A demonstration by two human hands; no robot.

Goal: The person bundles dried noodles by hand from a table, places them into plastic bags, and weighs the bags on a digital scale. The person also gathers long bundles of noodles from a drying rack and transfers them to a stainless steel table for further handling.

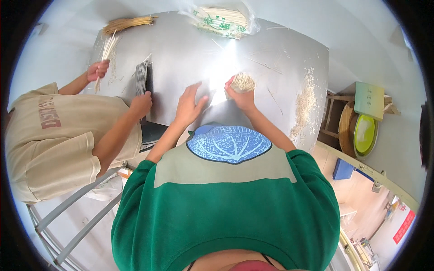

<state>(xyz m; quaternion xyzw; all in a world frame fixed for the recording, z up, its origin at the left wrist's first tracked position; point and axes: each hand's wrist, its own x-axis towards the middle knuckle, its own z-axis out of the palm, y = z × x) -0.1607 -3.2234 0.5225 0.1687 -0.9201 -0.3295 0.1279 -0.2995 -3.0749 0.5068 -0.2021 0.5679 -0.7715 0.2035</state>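
My right hand (241, 98) is wrapped around an upright bundle of thin pale sticks (243, 82), which look like dried noodles. The bundle's blunt ends face up towards me over the metal tabletop (203, 54). To its left, my left hand (190, 105) holds nothing, its thumb spread from the fingers. It is low over the tabletop, and I cannot tell whether it touches. A few loose thin strands (264, 65) lie beyond my right hand.
A co-worker at left holds a stick bundle (107, 50) and a dark, flat blade-like tool (141, 78). A small broom (127, 24) and a plastic bag of sticks (222, 20) lie at the far edge. Short broken bits (303, 101) are heaped at right, near a green basin (365, 133).
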